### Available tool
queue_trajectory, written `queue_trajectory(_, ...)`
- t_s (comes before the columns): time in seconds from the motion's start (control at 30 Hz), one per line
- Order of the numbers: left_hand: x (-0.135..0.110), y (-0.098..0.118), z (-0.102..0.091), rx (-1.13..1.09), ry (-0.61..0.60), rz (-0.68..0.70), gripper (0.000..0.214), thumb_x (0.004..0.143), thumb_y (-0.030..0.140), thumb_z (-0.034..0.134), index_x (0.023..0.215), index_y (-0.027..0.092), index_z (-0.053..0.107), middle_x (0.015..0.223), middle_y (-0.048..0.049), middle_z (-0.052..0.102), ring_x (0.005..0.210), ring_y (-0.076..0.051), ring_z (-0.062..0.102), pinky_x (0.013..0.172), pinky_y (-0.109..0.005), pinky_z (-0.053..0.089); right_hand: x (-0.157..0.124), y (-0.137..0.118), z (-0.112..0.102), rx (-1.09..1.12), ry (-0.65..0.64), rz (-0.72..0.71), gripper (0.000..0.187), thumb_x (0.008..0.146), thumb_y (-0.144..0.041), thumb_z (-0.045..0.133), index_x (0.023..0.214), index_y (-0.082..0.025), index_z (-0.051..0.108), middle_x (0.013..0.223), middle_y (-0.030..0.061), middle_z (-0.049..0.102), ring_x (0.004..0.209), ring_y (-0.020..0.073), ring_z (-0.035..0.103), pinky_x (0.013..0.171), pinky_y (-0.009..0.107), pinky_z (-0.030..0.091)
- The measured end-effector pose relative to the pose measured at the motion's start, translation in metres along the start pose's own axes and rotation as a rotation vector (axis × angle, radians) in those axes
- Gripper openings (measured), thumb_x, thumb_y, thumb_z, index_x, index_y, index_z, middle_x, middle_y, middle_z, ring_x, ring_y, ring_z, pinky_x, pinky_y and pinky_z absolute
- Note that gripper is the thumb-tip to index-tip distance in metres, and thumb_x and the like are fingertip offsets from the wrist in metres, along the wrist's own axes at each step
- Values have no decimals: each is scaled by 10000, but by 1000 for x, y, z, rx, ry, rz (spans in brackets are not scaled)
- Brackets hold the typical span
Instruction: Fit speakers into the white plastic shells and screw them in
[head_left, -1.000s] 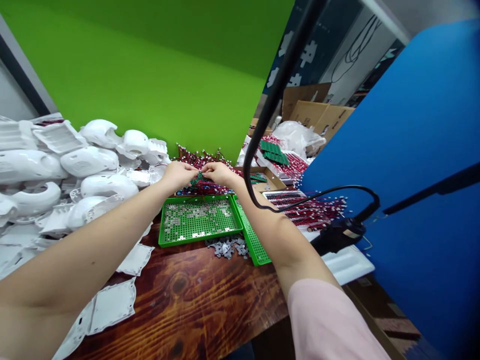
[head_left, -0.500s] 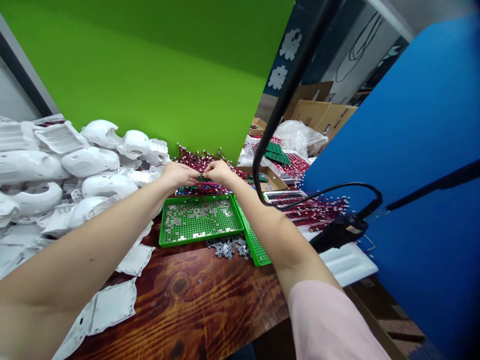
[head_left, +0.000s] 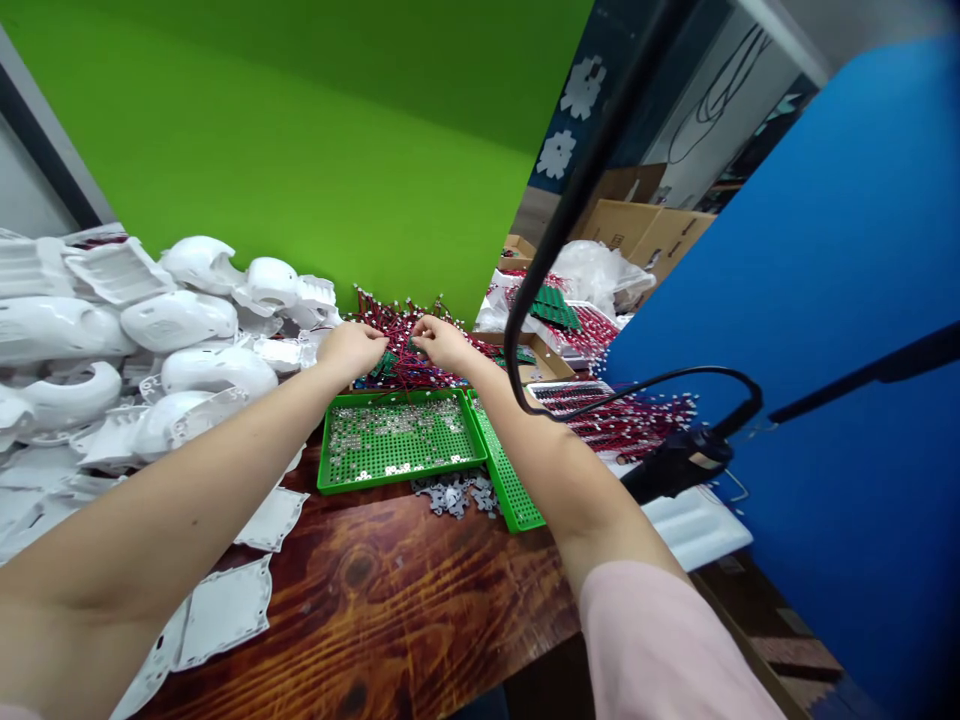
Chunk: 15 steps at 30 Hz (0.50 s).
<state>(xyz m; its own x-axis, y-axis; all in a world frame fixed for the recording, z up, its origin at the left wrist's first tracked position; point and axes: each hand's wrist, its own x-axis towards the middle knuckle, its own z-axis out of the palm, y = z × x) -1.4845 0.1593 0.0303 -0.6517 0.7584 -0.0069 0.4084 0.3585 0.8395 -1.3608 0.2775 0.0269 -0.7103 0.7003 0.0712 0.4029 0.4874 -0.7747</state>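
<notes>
Our left hand [head_left: 351, 350] and right hand [head_left: 442, 343] stand just apart at 12 o'clock, reaching into the red wire bundle [head_left: 409, 368] above the green tray [head_left: 397, 484]; we cannot tell whether they grip, and gentle pinches suit such fine leads.

**Inspector:** What do the hands hold?

**Clerk:** Not determinable. The left hand [head_left: 352, 350] and right hand [head_left: 444, 343] are at the red wire bundle [head_left: 401, 365]. The fingertips are partly hidden among the leads, so no grip can be confirmed.

**Inspector:** The green tray [head_left: 397, 478]?

**Clerk:** Its metal pieces [head_left: 375, 435] are too small to identify.

**Inspector:** Edges?

**Clerk:** The bottom edge cuts off the pink sleeve [head_left: 660, 640]. The left arm [head_left: 187, 510] runs out at the lower left, and the left edge cuts off the pile of white plastic shells [head_left: 60, 330].

**Inspector:** Far right?

**Clerk:** The blue panel [head_left: 787, 300] hides part of the cardboard boxes [head_left: 645, 225].
</notes>
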Motion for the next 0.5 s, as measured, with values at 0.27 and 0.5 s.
queue_trajectory(0.27,7,-4,12,-363,-203,-1,211,865,247,698,1004,90,683,876,-52,704,784,-128,677,753,-290,586,-5,-11,2,195,-42,89,195,846,-19,571,749,-175,507,580,-45,589,553,101,630,603,243,587)
queue_trajectory(0.5,16,-14,13,-385,-164,-5,197,841,236,730,934,78,658,719,-5,642,690,-103,638,712,-260,570,-4,-19,7,146,14,130,211,779,-47,639,635,-167,544,541,-8,595,548,142,642,619,291,602)
